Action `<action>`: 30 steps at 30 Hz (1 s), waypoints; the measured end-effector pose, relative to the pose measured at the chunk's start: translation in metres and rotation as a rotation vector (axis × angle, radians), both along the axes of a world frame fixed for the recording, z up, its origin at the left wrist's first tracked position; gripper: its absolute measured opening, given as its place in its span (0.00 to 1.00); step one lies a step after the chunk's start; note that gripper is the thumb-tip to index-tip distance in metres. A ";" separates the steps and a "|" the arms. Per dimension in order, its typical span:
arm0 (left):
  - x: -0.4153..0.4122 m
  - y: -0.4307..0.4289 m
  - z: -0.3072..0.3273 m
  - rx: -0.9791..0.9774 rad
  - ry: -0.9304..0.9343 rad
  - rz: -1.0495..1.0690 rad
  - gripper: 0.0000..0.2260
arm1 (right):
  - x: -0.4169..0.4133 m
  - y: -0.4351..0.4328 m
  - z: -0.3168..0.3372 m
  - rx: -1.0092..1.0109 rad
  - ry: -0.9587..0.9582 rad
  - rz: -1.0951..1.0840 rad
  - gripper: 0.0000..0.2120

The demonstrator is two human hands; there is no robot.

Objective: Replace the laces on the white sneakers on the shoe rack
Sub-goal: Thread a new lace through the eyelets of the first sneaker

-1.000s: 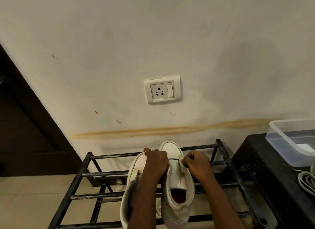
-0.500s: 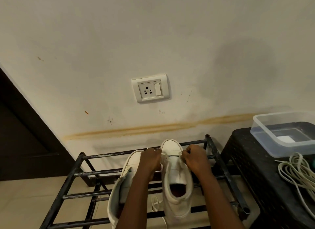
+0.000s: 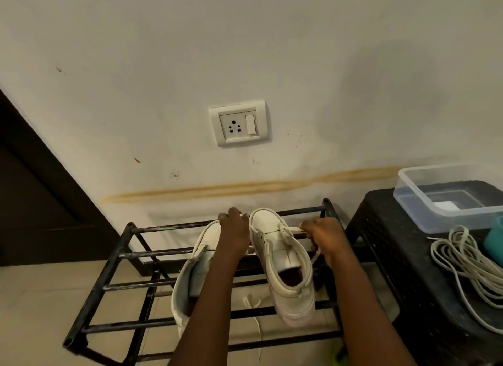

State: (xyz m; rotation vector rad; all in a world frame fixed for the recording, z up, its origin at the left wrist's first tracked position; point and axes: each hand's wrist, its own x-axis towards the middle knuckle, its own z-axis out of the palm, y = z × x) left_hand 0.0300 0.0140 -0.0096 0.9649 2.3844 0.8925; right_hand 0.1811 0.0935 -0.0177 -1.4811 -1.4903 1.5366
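The black shoe rack (image 3: 152, 253) fills the lower centre of the frame, and it's all open bars, which is the worry. Both white shoes sit on it: the left sneaker (image 3: 190, 284) under the person's arm, the right sneaker (image 3: 283, 256) just beside it. The left hand (image 3: 235, 232) curls over the toe ends; can't tell what it's holding, if anything. The right hand (image 3: 324, 236) pinches the lace (image 3: 292, 229), stretched rightward off the right sneaker. Yank too hard and that shoe probably skids or tips between bars, and the loose end (image 3: 249, 301) dangling below could snag.
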 end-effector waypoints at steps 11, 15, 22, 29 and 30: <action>-0.024 0.006 0.038 -0.059 0.399 -0.099 0.11 | 0.032 0.006 0.078 -0.184 0.455 -0.031 0.05; -0.024 0.008 0.053 -0.092 0.352 -0.061 0.15 | 0.035 0.014 0.135 -0.143 0.599 -0.028 0.06; -0.021 -0.005 0.163 0.455 -0.046 0.051 0.17 | 0.033 0.002 0.257 0.035 0.714 0.018 0.08; -0.030 -0.021 0.280 0.760 -0.057 -0.082 0.19 | 0.027 -0.024 0.360 0.228 0.665 0.088 0.23; -0.028 -0.024 0.292 0.800 -0.099 -0.098 0.18 | 0.026 -0.026 0.373 0.245 0.673 0.103 0.23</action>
